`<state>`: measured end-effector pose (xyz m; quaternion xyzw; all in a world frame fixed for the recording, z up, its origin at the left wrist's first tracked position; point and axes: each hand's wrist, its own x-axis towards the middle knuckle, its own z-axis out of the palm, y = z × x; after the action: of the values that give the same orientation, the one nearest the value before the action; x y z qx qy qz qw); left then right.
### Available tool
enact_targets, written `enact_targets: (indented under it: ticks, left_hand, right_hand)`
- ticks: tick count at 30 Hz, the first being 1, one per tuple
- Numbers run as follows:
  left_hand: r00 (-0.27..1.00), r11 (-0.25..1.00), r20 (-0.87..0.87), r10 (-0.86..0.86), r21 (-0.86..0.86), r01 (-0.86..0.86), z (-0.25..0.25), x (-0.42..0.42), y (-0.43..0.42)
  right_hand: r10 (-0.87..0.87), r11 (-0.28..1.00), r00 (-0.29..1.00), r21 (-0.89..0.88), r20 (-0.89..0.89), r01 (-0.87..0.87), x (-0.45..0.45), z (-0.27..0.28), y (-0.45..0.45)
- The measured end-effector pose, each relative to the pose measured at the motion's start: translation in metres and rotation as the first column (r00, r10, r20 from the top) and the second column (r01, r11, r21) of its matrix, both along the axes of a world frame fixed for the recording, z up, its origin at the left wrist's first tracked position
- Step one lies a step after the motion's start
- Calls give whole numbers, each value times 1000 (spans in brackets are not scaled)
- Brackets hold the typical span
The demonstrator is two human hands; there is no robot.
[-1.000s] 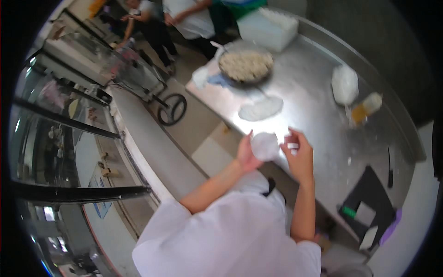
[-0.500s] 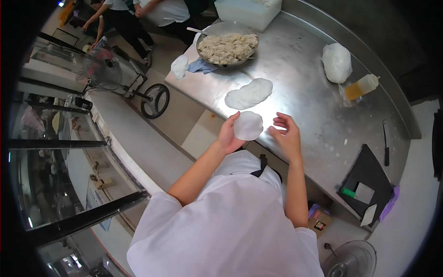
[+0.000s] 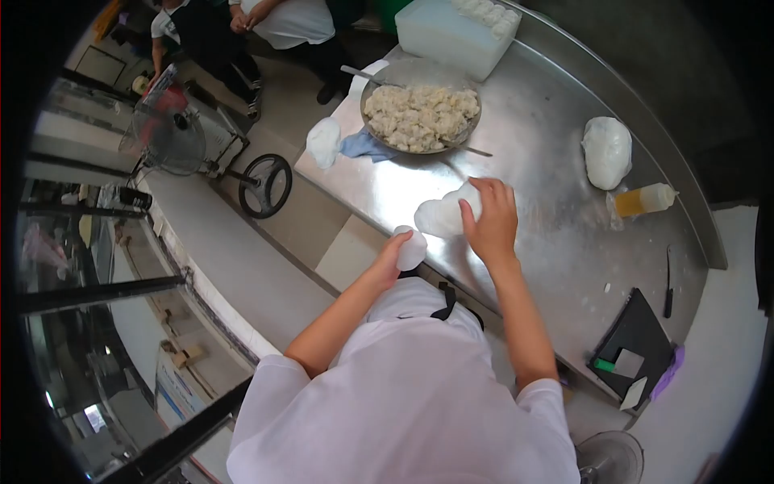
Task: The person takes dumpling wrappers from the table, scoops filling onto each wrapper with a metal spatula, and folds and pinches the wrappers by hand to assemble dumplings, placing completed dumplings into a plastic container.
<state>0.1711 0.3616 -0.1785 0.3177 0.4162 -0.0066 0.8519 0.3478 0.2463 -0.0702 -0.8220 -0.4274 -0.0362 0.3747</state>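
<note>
Your left fingers (image 3: 401,238) pinch a thin white disc (image 3: 412,250), right fingers (image 3: 503,196) a white stack (image 3: 439,216); round metal bowl (image 3: 435,74) holds pale filling (image 3: 421,117).

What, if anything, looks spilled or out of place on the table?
One small white scrap lies alone on the steel table, near the black board; it looks stray. Nothing else clearly stands out.

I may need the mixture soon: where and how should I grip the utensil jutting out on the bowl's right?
Likely best by the free end of its slim handle, the right hand closing across it from the right: that end sticks out past the rim of the bowl, while the other end is hidden in the mixture.
</note>
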Motion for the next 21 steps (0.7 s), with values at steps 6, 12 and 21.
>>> enact_targets:
  ticks: [6, 12, 21]
  left_hand:
    - [997, 994, 52, 48, -98, -43, -6, -4, 43]
    - [972, 977, 150, 184, -138, -164, 4, 8, 53]
    - [979, 984, 116, 166, -88, -157, 0, 11, 50]
  right_hand:
    - [208, 873, 774, -470, 598, 129, 60, -43, 82]
    - [228, 793, 890, -605, 395, 66, 94, -54, 92]
    - [181, 831, 867, -543, 464, 117, 141, 24, 79]
